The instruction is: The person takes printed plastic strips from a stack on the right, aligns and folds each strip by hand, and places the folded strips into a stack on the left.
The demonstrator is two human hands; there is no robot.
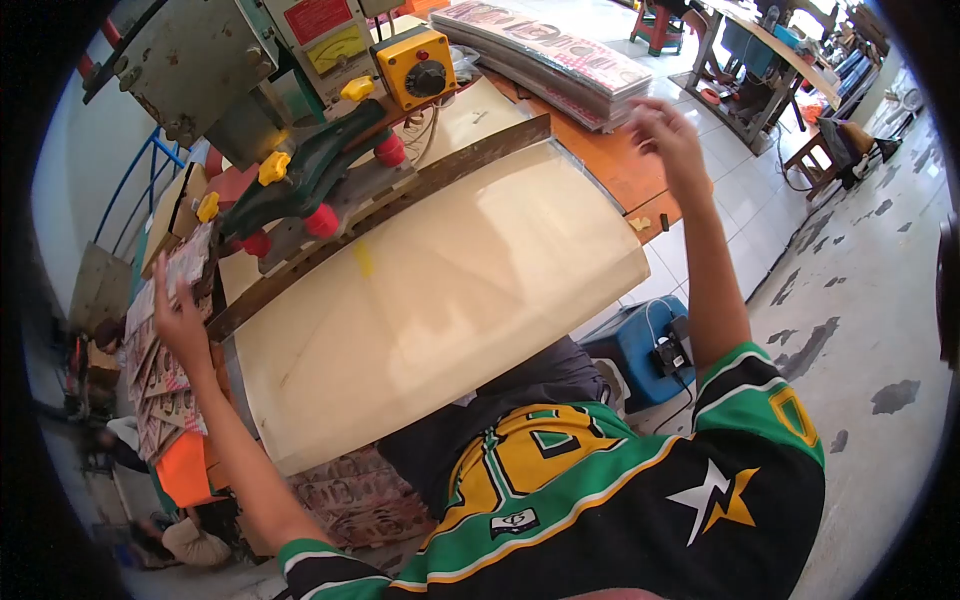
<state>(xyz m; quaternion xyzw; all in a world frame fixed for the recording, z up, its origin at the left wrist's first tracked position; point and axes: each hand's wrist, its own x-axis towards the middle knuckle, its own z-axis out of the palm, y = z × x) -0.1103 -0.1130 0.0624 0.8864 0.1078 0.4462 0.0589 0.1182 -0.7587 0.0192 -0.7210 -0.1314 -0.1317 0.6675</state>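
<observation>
My left hand (180, 322) is raised at the left end of the machine, its fingers stretched apart and nothing in them. It is nearest to the printed sheets (165, 370) piled at the left; whether it touches them I cannot tell. My right hand (668, 145), slightly blurred, is lifted over the right side with loosely curved, parted fingers and holds nothing visible. Between my arms a wide cream sheet (430, 300) lies over the machine's bed, its near edge curving down toward my lap. A long metal bar (400, 215) runs along the sheet's far side.
Behind the bar is a green clamp arm (320, 165) with red feet and yellow knobs. A yellow dial box (415, 68) sits above. A stack of printed sheets (545, 60) rests on the orange tabletop (610, 165). A blue container (635, 350) stands at lower right; another person's hand shows far back.
</observation>
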